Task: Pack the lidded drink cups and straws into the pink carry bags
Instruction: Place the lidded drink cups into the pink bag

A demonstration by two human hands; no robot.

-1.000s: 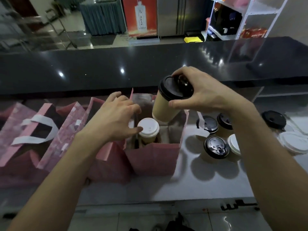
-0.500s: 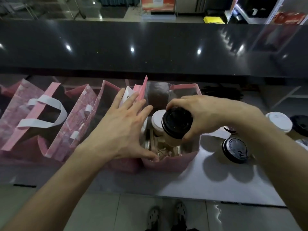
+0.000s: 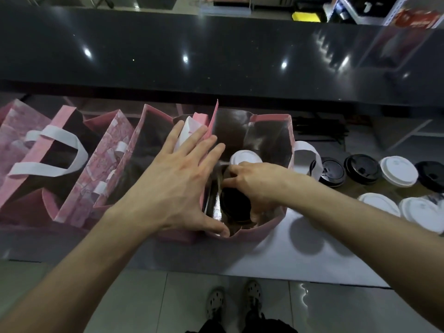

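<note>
An open pink carry bag (image 3: 271,131) stands mid-counter. My right hand (image 3: 254,186) reaches down inside it, fingers curled round a black-lidded cup (image 3: 234,205) in the bag's near part. A white-lidded cup (image 3: 245,157) sits behind it in the same bag. My left hand (image 3: 177,179) lies flat with spread fingers against the bag's left wall, thumb on its near rim. More lidded cups, black (image 3: 332,171) and white (image 3: 397,170), stand on the counter to the right. Dark straws (image 3: 319,131) lie behind them.
Other pink bags (image 3: 72,169) with white handles stand in a row to the left. A raised black bar top (image 3: 216,49) runs across the back. The counter's near edge (image 3: 264,267) is below my arms, with tiled floor and my shoes beneath.
My right hand has lowered the black-lidded cup from above the bag down into it. My left hand has stayed on the bag's left wall. The camera has tilted further down.
</note>
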